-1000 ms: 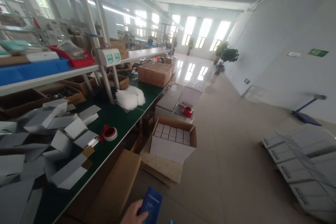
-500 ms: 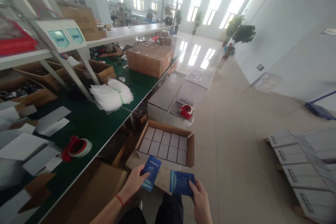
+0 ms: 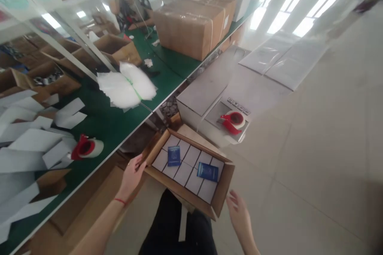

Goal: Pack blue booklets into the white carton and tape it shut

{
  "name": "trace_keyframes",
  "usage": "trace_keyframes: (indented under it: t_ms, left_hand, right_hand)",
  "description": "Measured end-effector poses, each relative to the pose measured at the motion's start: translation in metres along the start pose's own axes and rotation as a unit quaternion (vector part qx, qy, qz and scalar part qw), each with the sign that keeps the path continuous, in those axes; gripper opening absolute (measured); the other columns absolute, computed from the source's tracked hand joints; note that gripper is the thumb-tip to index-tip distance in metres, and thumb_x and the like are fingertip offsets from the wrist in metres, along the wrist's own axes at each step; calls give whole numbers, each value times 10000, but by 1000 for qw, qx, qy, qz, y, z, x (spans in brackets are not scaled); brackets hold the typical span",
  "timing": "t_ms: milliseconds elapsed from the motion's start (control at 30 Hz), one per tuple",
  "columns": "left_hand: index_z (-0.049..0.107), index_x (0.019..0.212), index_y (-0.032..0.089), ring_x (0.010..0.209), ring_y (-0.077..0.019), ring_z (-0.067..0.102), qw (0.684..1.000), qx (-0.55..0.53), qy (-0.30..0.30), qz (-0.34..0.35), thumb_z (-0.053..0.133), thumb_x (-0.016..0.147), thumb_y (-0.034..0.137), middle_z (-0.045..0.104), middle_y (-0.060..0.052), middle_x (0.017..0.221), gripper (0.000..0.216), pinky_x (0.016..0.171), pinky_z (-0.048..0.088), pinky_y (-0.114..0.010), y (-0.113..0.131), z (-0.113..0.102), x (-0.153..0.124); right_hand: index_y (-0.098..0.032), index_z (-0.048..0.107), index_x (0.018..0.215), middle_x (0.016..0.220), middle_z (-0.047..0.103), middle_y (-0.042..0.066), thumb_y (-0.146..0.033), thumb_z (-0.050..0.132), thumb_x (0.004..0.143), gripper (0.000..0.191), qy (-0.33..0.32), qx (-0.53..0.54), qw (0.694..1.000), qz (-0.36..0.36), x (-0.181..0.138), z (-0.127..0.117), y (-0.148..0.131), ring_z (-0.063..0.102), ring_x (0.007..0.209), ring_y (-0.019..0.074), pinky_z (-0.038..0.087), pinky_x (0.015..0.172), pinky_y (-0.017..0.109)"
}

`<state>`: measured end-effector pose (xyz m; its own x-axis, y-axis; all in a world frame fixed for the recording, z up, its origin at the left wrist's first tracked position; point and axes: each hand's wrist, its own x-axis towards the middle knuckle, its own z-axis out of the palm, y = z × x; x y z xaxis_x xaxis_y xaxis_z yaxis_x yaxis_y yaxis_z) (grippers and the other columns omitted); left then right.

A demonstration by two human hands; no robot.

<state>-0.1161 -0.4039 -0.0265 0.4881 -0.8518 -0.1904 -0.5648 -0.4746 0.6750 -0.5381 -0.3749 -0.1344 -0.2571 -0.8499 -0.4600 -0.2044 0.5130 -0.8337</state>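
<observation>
An open cardboard carton (image 3: 197, 198) stands in front of my legs, tilted in view, packed with several white boxes (image 3: 183, 176) in rows. Two blue booklets lie flat on these boxes: one upright in view (image 3: 174, 156) at the left, one crosswise (image 3: 207, 171) at the right. My left hand (image 3: 133, 173) is at the carton's left corner, fingers stretched out and seemingly touching its side. Just off the right corner is my right hand (image 3: 238, 209), slightly blurred, its fingers loosely bent and apart with nothing in them.
A red tape dispenser (image 3: 233, 121) rests on white cartons (image 3: 206, 79) beyond the open one. On the green bench (image 3: 167, 67) at left are another tape dispenser (image 3: 86, 147), a tied bundle of white sheets (image 3: 127, 87), white folded boxes (image 3: 36, 143) and a large brown carton (image 3: 194, 24).
Both blue booklets have left my hands and lie on the white boxes. My hands have moved out to the carton's sides, and the carton has turned somewhat. The view has tilted downward.
</observation>
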Motion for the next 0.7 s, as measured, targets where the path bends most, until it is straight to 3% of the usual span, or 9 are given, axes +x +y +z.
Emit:
trace_keyframes:
  t_ms: [133,233,300,367,433,533,600,667,700]
  left_hand:
    - [551,1341,15,1359,-402,507,996,36,-75,-44,473,886,563,541,-259,1439,717,1187,365,-537,-22,16,42]
    - [606,1344,50,1372,-368,508,991,58,-112,-34,454,882,640,573,-205,1431,764,1227,335,-498,-25,27,46]
    - [608,1383,94,1398,-313,493,979,84,-187,12,415,913,650,550,-141,1473,753,1239,335,-434,-20,33,40]
    - [558,1458,123,1442,-283,445,938,153,-300,76,402,943,639,456,-95,1555,745,1241,338,-413,-12,39,36]
    - [502,1507,113,1470,-289,401,874,241,-404,123,436,958,620,319,-93,1623,750,1236,346,-426,-4,47,39]
    - [510,1481,36,1476,-363,371,781,333,-504,159,605,892,649,174,-176,1646,855,1221,353,-480,5,60,52]
    - [525,1452,-2,1494,-409,314,722,369,-553,193,755,782,657,115,-234,1639,967,1222,329,-524,7,66,60]
    - [549,1424,-11,1515,-431,243,688,387,-570,226,889,650,595,83,-258,1634,1040,1227,306,-547,6,68,67]
    - [563,1415,3,1516,-426,246,685,386,-570,240,925,621,525,96,-253,1636,1017,1231,304,-539,5,67,71]
  right_hand:
    - [-104,447,1516,1476,534,184,-686,646,813,934,-62,26,997,40,-25,17,27,611,1254,333,545,1027,400]
    - [-190,305,1616,1610,378,114,-656,594,920,886,-97,33,994,31,-37,33,29,473,1410,321,430,1172,451]
    - [-191,311,1617,1651,294,94,-643,526,965,822,-154,-6,988,-27,-31,46,20,317,1508,306,329,1235,479]
    - [-125,269,1626,1675,211,114,-650,459,975,857,-239,-98,964,-67,-16,63,6,188,1554,277,215,1277,477]
    - [-31,126,1633,1687,113,147,-663,469,941,998,-318,-195,927,-42,3,79,-11,103,1571,256,133,1290,459]
    - [-77,66,1638,1686,-40,119,-681,727,769,1247,-430,-287,856,-22,17,94,-34,-53,1570,289,63,1280,528]
    - [-99,109,1637,1669,-82,144,-537,902,630,1355,-484,-361,796,-38,14,99,-44,-91,1555,361,60,1254,617]
    - [-65,239,1616,1665,10,206,-270,893,639,1193,-481,-409,772,-69,10,101,-48,-31,1552,414,124,1237,653]
    - [-68,364,1578,1652,165,227,-181,841,659,1041,-466,-415,776,-88,9,101,-48,73,1550,423,193,1229,634]
